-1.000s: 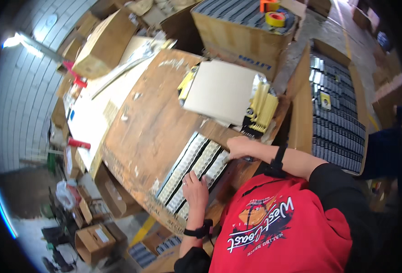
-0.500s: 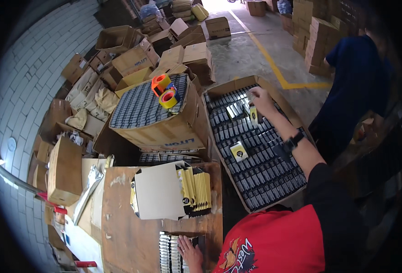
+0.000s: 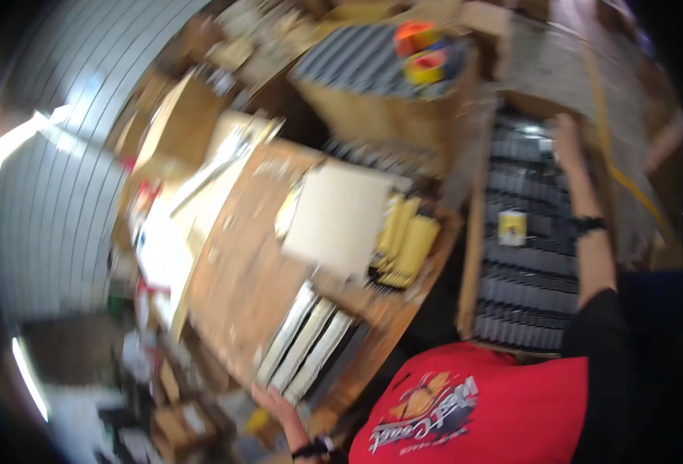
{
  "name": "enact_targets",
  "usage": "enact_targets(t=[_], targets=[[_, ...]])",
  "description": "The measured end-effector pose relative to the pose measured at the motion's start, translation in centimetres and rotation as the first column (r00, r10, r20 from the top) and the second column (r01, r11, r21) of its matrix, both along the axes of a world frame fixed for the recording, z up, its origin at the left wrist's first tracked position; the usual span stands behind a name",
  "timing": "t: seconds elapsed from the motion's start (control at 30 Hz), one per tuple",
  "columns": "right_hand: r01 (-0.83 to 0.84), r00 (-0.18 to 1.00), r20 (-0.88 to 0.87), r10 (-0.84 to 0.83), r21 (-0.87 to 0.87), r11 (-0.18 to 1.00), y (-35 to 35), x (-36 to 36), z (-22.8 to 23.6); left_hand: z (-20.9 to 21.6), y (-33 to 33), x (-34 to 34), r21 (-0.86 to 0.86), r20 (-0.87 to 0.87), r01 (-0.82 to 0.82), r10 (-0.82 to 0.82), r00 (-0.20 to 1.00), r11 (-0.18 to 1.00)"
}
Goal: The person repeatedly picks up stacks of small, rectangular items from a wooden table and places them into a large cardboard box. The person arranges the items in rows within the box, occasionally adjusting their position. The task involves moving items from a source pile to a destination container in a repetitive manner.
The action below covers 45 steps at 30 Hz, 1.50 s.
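My left hand (image 3: 278,408) lies at the near end of several rows of small silver-and-black packs (image 3: 304,340) on the wooden table (image 3: 237,255). Its fingers look stretched out, though motion smears them. Away to the right, my right hand (image 3: 567,143) reaches into the far end of a long open carton (image 3: 471,271). Tightly packed dark packs (image 3: 523,294) fill that carton. Blur hides the right fingers and anything in them. One yellow-and-white pack (image 3: 512,228) rests on top of the dark ones.
A pale cardboard sheet (image 3: 338,220) sits on the table beside a row of yellow packets (image 3: 409,240). Behind stands a full carton (image 3: 388,127) topped with orange tape (image 3: 416,37) and yellow tape (image 3: 425,67). More boxes are at the left, along the pale wall (image 3: 55,209).
The view has swung left, shifting table and cartons up and right. My left hand has moved from on top of the silver packs to their near end. My right hand remains over the carton's far end.
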State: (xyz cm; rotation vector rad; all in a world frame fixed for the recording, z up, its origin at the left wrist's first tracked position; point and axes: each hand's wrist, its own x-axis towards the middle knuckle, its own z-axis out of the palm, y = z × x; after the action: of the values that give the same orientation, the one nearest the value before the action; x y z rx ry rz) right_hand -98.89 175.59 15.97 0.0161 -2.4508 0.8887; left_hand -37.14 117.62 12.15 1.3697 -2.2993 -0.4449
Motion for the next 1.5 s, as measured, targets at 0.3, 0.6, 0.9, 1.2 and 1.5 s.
enact_targets(t=[0.3, 0.6, 0.9, 1.2, 1.5], targets=[[-0.899, 0.246, 0.400, 0.883, -0.247, 0.362, -34.4, 22.5, 5.2, -6.4, -1.7, 3.6, 0.820, -0.405, -0.101, 0.695, 0.594, 0.564], [-0.286, -0.025, 0.537, 0.843, -0.812, 0.509, -45.5, 34.8, -10.0, -9.7, -2.1, 4.9, 0.851, -0.375, -0.096, 0.725, 0.578, 0.516], [-0.542, 0.142, 0.269, 0.953, -0.784, 0.302, -59.7, 29.9, -6.9, -5.8, -16.1, 0.8, 0.657, -0.654, 0.127, 0.478, 0.586, 0.743], [-0.929, 0.351, 0.390, 0.851, 0.027, 0.370, -56.8, 23.7, -4.4, -10.6, -22.3, 2.0, 0.671, -0.424, -0.134, 0.525, 0.738, 0.729], [-0.695, 0.383, 0.471, 0.794, 0.713, -0.088, -35.1, 16.2, -4.0, -3.8, -13.8, 6.9, 0.772, -0.534, 0.084, 0.570, 0.624, 0.630]])
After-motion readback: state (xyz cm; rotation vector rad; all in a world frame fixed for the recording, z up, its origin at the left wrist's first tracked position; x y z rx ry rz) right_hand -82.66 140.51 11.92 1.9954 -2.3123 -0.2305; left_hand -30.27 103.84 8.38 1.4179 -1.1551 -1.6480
